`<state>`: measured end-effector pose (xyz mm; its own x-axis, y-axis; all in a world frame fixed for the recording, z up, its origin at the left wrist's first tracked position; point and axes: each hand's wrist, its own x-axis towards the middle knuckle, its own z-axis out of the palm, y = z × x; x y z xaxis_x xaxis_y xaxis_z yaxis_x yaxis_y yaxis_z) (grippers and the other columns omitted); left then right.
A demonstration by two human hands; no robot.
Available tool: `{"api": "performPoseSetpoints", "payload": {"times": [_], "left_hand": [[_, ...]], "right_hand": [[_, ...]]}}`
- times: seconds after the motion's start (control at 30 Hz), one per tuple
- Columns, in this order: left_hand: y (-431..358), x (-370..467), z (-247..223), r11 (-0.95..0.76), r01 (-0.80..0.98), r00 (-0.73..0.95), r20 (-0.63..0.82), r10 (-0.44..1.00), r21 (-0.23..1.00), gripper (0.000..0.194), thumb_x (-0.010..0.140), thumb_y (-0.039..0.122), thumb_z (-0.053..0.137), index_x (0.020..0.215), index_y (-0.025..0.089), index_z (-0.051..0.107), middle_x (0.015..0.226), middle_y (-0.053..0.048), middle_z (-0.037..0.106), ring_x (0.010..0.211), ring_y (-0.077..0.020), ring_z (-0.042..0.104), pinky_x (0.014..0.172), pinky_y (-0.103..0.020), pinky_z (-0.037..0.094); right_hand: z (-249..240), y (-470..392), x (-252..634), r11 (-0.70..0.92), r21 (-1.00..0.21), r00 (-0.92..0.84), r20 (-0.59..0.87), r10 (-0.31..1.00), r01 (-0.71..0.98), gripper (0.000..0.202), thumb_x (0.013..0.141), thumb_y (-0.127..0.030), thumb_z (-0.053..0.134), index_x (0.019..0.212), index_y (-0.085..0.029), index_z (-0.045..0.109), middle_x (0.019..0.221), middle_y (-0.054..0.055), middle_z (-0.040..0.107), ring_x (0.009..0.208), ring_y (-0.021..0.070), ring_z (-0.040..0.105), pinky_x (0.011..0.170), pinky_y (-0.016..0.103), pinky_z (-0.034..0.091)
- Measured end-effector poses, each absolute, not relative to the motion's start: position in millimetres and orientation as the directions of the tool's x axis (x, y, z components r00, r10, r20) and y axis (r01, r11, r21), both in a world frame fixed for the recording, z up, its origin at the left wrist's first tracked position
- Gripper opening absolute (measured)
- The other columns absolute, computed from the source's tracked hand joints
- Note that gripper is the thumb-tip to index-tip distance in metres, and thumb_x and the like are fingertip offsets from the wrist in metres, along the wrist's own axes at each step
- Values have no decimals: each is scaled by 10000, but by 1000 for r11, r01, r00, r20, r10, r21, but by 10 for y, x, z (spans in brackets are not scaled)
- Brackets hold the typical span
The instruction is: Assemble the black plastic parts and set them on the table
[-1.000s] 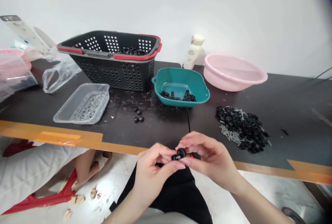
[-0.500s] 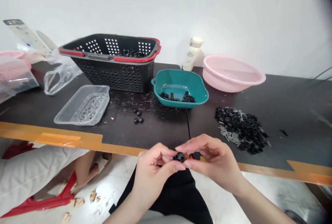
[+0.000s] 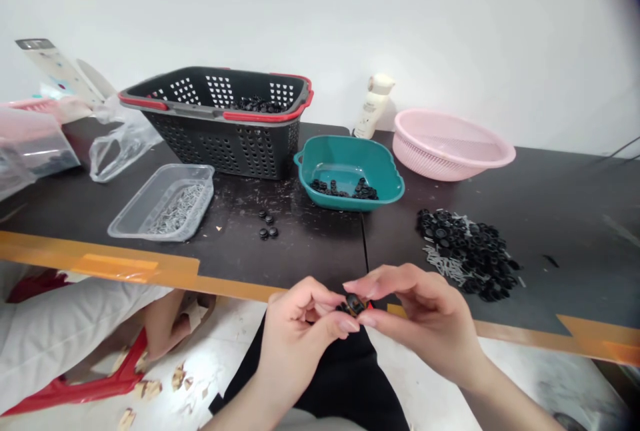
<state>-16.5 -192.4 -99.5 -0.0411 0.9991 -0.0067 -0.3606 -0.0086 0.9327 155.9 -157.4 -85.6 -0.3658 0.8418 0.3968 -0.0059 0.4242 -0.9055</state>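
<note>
Wheel (image 3: 355, 304), small and black, sits pinched between the fingertips of both hands just in front of the table (image 3: 310, 251) edge, over the person's lap. Left hand (image 3: 300, 334) is curled closed, thumb and forefinger gripping the wheel from the left. Right hand (image 3: 423, 321) grips it from the right with thumb below and forefinger above, the other fingers bent loosely; the two hands touch at the fingertips. The wheel is mostly hidden by the fingers, so its detail cannot be made out.

On the table, a pile (image 3: 467, 251) of black wheels mixed with small grey pins lies near the right hand, just behind the edge. A teal bowl (image 3: 385, 174) with a few black wheels in it stands behind the hands, mid-table. Three loose wheels (image 3: 267, 224) lie left of the bowl. A clear tray (image 3: 200, 181) holding metal pins sits further left, and a black basket (image 3: 225, 134) with red handles stands behind the tray. A pink colander (image 3: 450, 144) stands right of the bowl, towards the wall, with a white bottle (image 3: 373, 104) between the two.
</note>
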Motion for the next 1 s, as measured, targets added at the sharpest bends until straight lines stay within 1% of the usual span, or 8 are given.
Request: {"api": "performPoseSetpoints", "payload": {"times": [0.27,0.4,0.6,0.67,0.73,0.83,0.9,1.0], "left_hand": [[-1915,-150,-934,12,-335,-41,-27,999,942,152,665,98,781,628,192,667,509,25,726,443,-113,656,496,-168,523],[-1912,-133,-974,77,-411,-11,-89,996,909,194,655,151,821,619,178,632,492,24,705,442,-95,633,500,-157,509],[-1843,-190,-1127,219,-452,96,-197,976,864,280,673,320,854,666,162,623,535,31,688,490,-84,634,533,-164,519],[-1808,-243,-1200,197,-395,44,-196,980,897,250,682,288,844,681,159,630,537,26,691,506,-91,641,560,-175,524],[-1771,-298,-1270,156,-350,-46,-184,982,924,224,685,266,832,696,159,635,551,17,700,513,-102,644,567,-193,528],[-1719,-354,-1346,113,-282,-161,-163,973,953,203,682,260,817,699,161,640,589,2,717,525,-118,651,568,-216,535],[-1691,-365,-1369,94,-241,-194,-143,971,966,191,675,257,812,693,162,647,600,-3,723,531,-119,655,580,-219,535],[-1659,-354,-1375,85,-208,-201,-128,971,974,188,651,257,814,678,163,654,569,2,703,528,-129,656,576,-228,533]], "right_hand": [[-808,-1607,1525,454,-891,-368,418,830,13,243,756,-93,801,913,-259,719,883,45,803,782,210,763,691,315,637],[-855,-1619,1471,493,-870,-350,457,818,16,226,761,-89,795,890,-259,721,826,37,784,766,203,752,660,301,630],[-1006,-1665,1479,523,-847,-322,472,821,94,301,794,-86,757,1001,-286,669,1008,59,786,939,221,730,792,347,613],[-1128,-1780,1551,510,-846,-282,457,843,152,337,816,-85,723,1072,-292,649,1091,71,765,1042,237,706,877,381,586],[-1347,-1949,1632,500,-844,-272,443,854,193,326,846,-90,673,1099,-292,640,1065,75,763,1016,240,713,872,389,583],[-1848,-2161,1729,454,-842,-401,323,857,291,115,840,-259,694,955,-262,696,826,58,765,728,230,723,664,343,600],[-2198,-2165,1782,259,-824,-300,115,947,503,177,836,-424,694,833,-249,720,743,33,740,656,223,695,635,345,588],[-2530,-1953,1858,93,-798,-138,13,990,595,241,928,-402,608,898,-181,701,844,37,718,711,204,689,656,345,581]]}}
